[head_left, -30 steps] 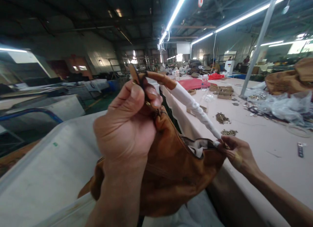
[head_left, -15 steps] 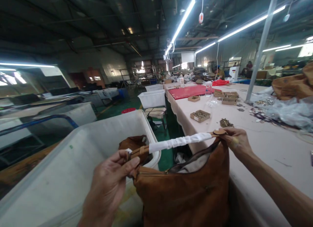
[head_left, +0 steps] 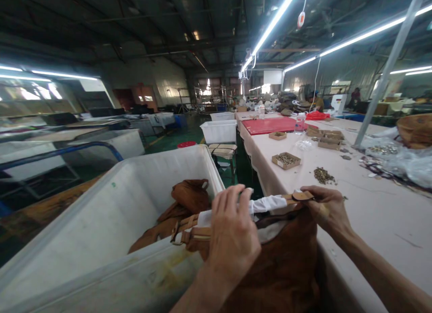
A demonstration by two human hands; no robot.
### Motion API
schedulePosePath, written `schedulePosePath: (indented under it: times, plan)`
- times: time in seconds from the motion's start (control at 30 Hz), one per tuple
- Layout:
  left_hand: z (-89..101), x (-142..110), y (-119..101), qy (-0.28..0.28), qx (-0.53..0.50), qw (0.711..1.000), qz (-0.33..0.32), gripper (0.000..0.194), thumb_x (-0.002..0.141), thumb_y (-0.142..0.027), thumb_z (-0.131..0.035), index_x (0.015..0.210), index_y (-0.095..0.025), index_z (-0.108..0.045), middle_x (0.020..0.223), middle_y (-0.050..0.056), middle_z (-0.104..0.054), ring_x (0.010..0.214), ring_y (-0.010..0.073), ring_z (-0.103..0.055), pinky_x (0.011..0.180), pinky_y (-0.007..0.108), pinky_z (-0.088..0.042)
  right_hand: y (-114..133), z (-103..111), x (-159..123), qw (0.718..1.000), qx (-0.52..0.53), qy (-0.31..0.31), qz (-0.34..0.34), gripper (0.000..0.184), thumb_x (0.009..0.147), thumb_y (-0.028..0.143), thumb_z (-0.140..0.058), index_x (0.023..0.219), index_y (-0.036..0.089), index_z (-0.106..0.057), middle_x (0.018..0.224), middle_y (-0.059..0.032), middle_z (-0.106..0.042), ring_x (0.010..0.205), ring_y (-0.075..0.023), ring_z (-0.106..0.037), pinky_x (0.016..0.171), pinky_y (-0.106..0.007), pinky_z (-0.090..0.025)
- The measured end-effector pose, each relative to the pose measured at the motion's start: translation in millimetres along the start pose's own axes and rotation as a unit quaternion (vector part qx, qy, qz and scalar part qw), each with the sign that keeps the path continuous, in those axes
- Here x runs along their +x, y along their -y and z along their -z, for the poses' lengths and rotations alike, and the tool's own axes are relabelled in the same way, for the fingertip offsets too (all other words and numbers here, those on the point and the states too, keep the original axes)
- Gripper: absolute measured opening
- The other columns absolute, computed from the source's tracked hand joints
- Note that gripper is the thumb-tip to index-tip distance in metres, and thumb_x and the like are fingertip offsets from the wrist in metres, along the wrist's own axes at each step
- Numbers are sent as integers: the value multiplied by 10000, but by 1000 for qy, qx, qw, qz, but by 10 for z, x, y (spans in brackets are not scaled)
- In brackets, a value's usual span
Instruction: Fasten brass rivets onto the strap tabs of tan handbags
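A brown bag point(head_left: 283, 263) hangs between the white bin and the table, its dark zipped mouth partly showing the pale lining. Along its top runs a brown strap wrapped in white material point(head_left: 270, 204). My left hand point(head_left: 232, 234) is curled over the middle of this strap, its fingers bent round the wrapping and its palm hiding part of the bag. Left of that hand, a metal buckle point(head_left: 174, 235) and the strap's brown end lie over the bin's near rim. At the other end, my right hand point(head_left: 326, 207) pinches the strap's leather tab point(head_left: 303, 195).
The white bin point(head_left: 162, 160) at left holds brown bags point(head_left: 191, 196). On the pale table point(head_left: 371, 223) at right are a box of small metal parts point(head_left: 286, 160), a loose pile of them point(head_left: 324, 175) and plastic bags point(head_left: 411, 158). A metal pole point(head_left: 388, 74) rises there.
My left hand has moved right from the strap's left end to its wrapped middle. That end now rests over the bin's rim. My right hand still holds the tab. The view has shifted left.
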State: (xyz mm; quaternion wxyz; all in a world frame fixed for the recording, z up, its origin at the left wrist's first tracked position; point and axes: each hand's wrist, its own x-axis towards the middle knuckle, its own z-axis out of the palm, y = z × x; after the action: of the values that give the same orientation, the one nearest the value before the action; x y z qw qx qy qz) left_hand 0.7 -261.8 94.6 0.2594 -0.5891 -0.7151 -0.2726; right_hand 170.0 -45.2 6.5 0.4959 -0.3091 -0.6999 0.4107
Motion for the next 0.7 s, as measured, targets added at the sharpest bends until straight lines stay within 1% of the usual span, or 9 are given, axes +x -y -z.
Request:
schedulePosePath:
  times: [0.1, 0.17, 0.23, 0.3, 0.4, 0.5, 0.57, 0.63, 0.7]
  plan:
    - [-272, 154, -310, 87, -78, 991, -65, 504, 874, -144, -563, 1377, -175, -538, 1361, 155, -556, 1224, 322, -535, 1073, 472, -452, -23, -35, -55, 999, 12, 34, 20, 270, 733, 261, -726, 967, 169, -822, 925, -91, -812, 775, -290, -754, 617, -311, -587]
    - [-446, 244, -356, 132, -114, 981, -86, 414, 908, -131, -513, 1309, -207, -586, 1237, 124, -613, 1093, 282, -593, 938, 405, -510, -81, -54, -71, 997, 22, 61, 35, 285, 750, 283, -751, 1008, 176, -808, 937, -88, -808, 776, -283, -751, 645, -319, -596]
    - [-574, 316, -305, 161, -131, 973, -96, 336, 932, -120, -466, 1203, -219, -636, 1107, 97, -646, 976, 252, -618, 828, 358, -509, -157, -78, -85, 996, 32, 69, 43, 366, 776, 326, -790, 1113, 187, -770, 988, -89, -797, 804, -275, -744, 687, -332, -604]
    - [-642, 374, -211, 168, -136, 972, -97, 298, 942, -128, -454, 1140, -211, -661, 1060, 92, -660, 951, 247, -624, 812, 348, -493, -228, -114, -111, 996, 45, 58, 52, 437, 805, 345, -806, 1210, 208, -718, 1078, -94, -774, 880, -272, -734, 760, -353, -608]
    - [-663, 461, -67, 175, -138, 971, -88, 233, 929, -161, -498, 1047, -200, -695, 1023, 98, -676, 934, 255, -634, 811, 347, -475, -276, -175, -148, 992, 72, 59, 90, 334, 896, 335, -740, 1214, 237, -713, 1205, -99, -721, 1039, -279, -699, 893, -383, -580]
    - [-685, 572, 83, 210, -157, 963, -64, 205, 895, -181, -544, 956, -203, -739, 943, 94, -694, 856, 246, -646, 750, 332, -455, -267, -201, -119, 982, 86, 119, 121, 223, 966, 325, -657, 1153, 246, -750, 1215, -92, -704, 1098, -285, -669, 911, -364, -546]
    - [-741, 653, 207, 229, -196, 953, -31, 210, 868, -176, -569, 919, -214, -769, 916, 87, -716, 847, 242, -654, 748, 323, -446, -267, -196, -59, 972, 85, 195, 96, 217, 977, 353, -645, 1110, 228, -762, 1126, -86, -722, 1031, -279, -675, 839, -331, -538]
    - [-837, 719, 348, 269, -274, 923, 9, 196, 839, -176, -596, 872, -210, -786, 868, 74, -731, 815, 229, -653, 728, 309, -442, -291, -189, 6, 954, 94, 284, 29, 265, 987, 415, -626, 1029, 194, -766, 979, -78, -727, 882, -251, -672, 730, -301, -518]
    - [-966, 743, 486, 345, -395, 850, 56, 168, 826, -212, -627, 850, -179, -790, 770, 66, -716, 711, 200, -625, 658, 288, -432, -348, -196, 48, 925, 133, 352, -50, 362, 994, 481, -595, 928, 162, -754, 841, -74, -705, 753, -218, -634, 666, -292, -486]
